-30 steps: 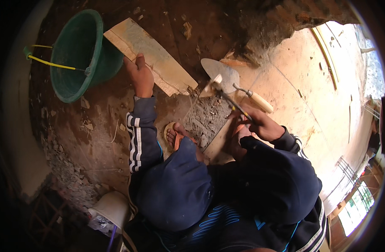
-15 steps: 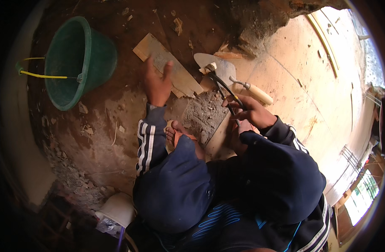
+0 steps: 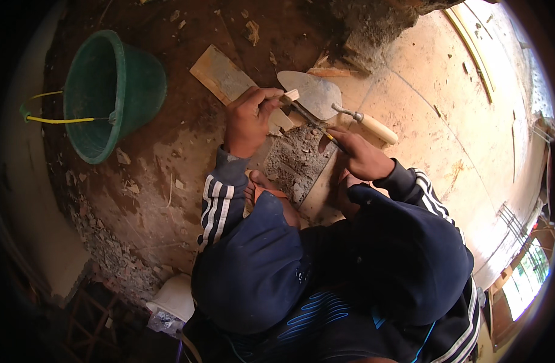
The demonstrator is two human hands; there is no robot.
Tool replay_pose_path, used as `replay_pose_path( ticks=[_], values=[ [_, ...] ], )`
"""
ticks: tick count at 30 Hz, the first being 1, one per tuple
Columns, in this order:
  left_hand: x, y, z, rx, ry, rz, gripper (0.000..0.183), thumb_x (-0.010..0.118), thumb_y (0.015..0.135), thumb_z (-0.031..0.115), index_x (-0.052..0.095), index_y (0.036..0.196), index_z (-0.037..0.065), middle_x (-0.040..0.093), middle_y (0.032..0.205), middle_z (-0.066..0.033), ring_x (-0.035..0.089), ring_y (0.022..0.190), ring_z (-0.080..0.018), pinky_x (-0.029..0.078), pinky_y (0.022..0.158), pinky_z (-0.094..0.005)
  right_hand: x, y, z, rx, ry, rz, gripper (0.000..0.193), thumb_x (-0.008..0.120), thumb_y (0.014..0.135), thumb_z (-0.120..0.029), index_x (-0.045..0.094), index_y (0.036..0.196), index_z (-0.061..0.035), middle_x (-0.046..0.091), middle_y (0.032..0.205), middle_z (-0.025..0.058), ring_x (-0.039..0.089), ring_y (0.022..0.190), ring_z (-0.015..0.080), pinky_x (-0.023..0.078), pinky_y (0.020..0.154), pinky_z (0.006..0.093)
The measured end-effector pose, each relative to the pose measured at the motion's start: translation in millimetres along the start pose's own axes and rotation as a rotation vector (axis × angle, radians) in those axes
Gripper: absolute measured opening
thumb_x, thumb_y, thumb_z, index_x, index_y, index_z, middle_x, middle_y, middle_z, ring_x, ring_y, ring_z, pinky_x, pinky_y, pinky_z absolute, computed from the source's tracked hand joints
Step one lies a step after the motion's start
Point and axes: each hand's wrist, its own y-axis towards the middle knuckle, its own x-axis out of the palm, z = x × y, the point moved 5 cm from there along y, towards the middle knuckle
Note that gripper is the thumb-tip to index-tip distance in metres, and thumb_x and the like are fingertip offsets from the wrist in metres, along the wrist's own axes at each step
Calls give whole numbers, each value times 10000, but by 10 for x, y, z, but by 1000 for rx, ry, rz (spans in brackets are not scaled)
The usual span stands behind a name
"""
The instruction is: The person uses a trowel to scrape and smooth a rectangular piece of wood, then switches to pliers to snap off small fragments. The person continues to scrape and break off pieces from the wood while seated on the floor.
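Note:
My left hand (image 3: 250, 121) pinches a small pale chip (image 3: 292, 95) between thumb and fingers, at the head of a pair of pincers (image 3: 314, 119). My right hand (image 3: 363, 154) is closed round the dark, yellow-marked handles of the pincers. Just beyond them lies a trowel (image 3: 313, 92) with a rounded grey blade and a wooden handle (image 3: 379, 128). A flat, tan strip (image 3: 220, 71) smeared with grey lies partly behind my left hand. Grey, crumbly mortar (image 3: 295, 160) is heaped below the pincers, between my feet.
A green bucket (image 3: 145, 81) with a yellow handle lies tipped at the left. Rubble (image 3: 117, 260) gathers at the lower left, beside a pale container (image 3: 176, 296). A rough lump of masonry (image 3: 377, 39) stands at the far side, and long thin strips (image 3: 474, 54) lie far right.
My left hand has come right, from over the tan strip to the chip at the pincers' head, and its fingers have closed. The pincers' handles, spread before, are now together in my right hand.

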Motion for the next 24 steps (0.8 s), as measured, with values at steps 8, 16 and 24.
replay_pose_path(
  ticks=[8,16,24],
  values=[
    [-618,-95,-444,-29,437,231,197,551,851,-24,649,1009,39,625,977,-173,604,900,-382,481,774,-442,-116,-319,213,-32,-297,112,412,482,696,37,549,1102,22,586,991,277,551,980,451,449,858,461],
    [238,-897,-1004,-729,232,213,726,720,833,351,366,1330,-43,521,1195,-235,579,1041,-357,463,881,-438,-35,-351,467,-25,-951,278,336,550,787,-91,579,1122,-85,543,1131,149,498,1076,305,385,918,395],
    [646,-997,-1323,-826,47,321,867,796,769,259,273,1367,-88,490,1250,-271,560,1084,-370,441,933,-424,180,290,85,-450,-861,299,373,578,838,-191,548,1198,-100,508,1201,128,509,1080,287,435,935,386]
  ],
)
